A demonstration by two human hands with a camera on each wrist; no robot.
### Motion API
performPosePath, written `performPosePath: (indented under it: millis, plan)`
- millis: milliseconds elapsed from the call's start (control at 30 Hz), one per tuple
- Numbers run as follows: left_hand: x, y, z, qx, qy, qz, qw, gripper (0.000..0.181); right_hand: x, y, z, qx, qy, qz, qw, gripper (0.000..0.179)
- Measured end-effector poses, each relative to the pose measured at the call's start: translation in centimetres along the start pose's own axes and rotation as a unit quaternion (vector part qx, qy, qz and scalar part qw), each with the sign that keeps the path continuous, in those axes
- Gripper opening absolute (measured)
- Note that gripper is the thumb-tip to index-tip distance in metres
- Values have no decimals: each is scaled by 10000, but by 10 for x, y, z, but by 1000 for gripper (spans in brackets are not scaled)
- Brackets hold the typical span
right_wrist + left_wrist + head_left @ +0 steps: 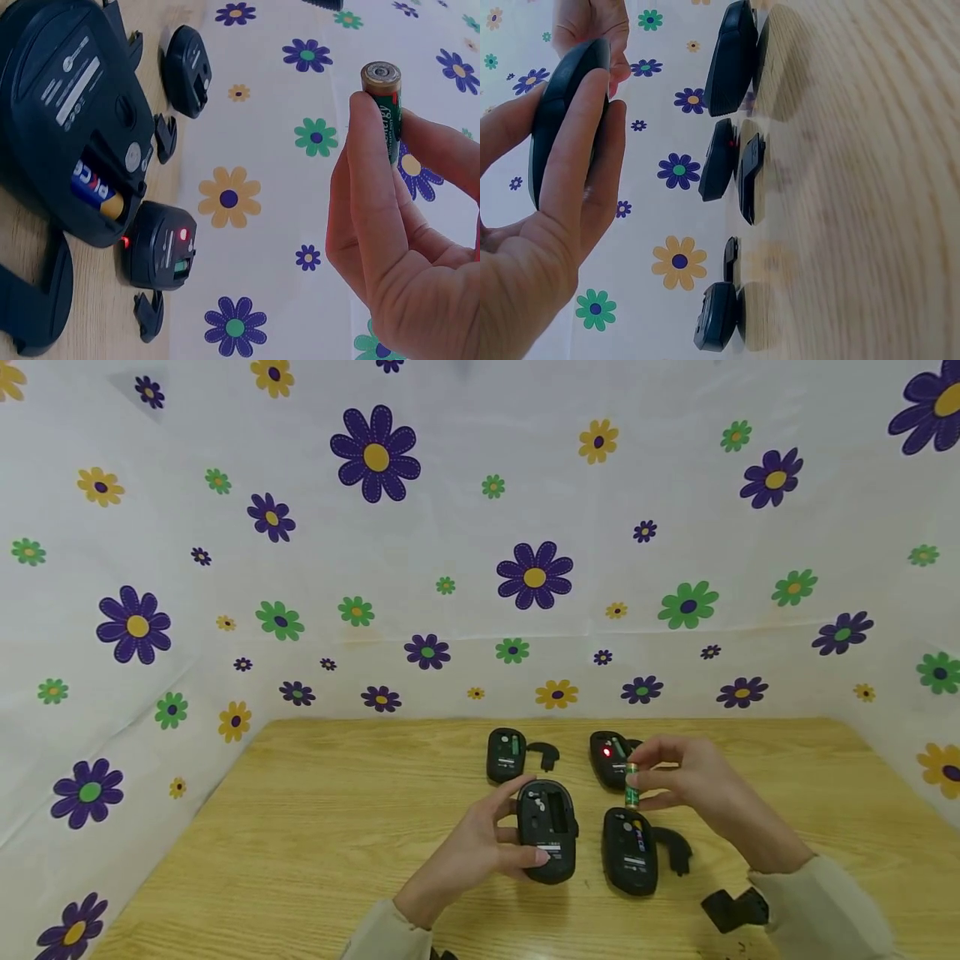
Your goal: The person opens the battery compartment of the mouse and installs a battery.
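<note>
My left hand (480, 843) holds a black computer mouse (536, 864) above the table, underside facing me, thumb across its label end. An open battery slot (558, 812) in its underside looks dark and bare. Between thumb and fingers of my right hand (686, 777), a green AA-size battery (632, 787) stands upright; its flat end (382, 73) shows in the right wrist view. Below that hand, another upturned mouse (628, 860) lies on the table with a blue battery (96, 189) in its slot. Its curved cover (675, 847) lies alongside.
At the back stand two more upturned mice, a left one (506, 756) and a right one (606, 768) with its red light on, both with green batteries inside. A loose cover (546, 755) lies between them. Another black piece (735, 910) sits near the right sleeve.
</note>
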State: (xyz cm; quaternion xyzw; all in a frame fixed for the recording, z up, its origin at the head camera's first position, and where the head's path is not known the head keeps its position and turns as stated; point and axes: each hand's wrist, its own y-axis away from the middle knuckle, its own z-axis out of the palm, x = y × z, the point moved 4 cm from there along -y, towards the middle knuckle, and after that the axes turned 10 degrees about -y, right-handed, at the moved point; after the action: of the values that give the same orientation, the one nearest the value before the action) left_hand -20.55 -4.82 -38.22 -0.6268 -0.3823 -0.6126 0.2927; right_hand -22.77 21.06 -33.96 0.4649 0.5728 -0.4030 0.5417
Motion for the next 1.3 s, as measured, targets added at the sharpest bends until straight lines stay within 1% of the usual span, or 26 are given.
performPosePath:
  millis: [233,467,667,1000,1300]
  plan:
    - [2,-1,0,-11,-44,113,9999,89,-4,-3,9,-93,-110,-137,9998,27]
    - [0,0,1,9,22,52,10000,88,-6,-4,20,-157,-293,-128,9994,27]
    - [-1,-1,4,-34,-14,36,10000,89,-8,-5,29,-153,-255,-99,9995,28]
    - [-4,0,3,-3,0,-69,10000,88,-12,-6,44,-389,-206,-280,9986,24]
    - [-7,1,2,-34,3,-104,9999,86,-12,-7,56,-417,-234,-404,9980,21]
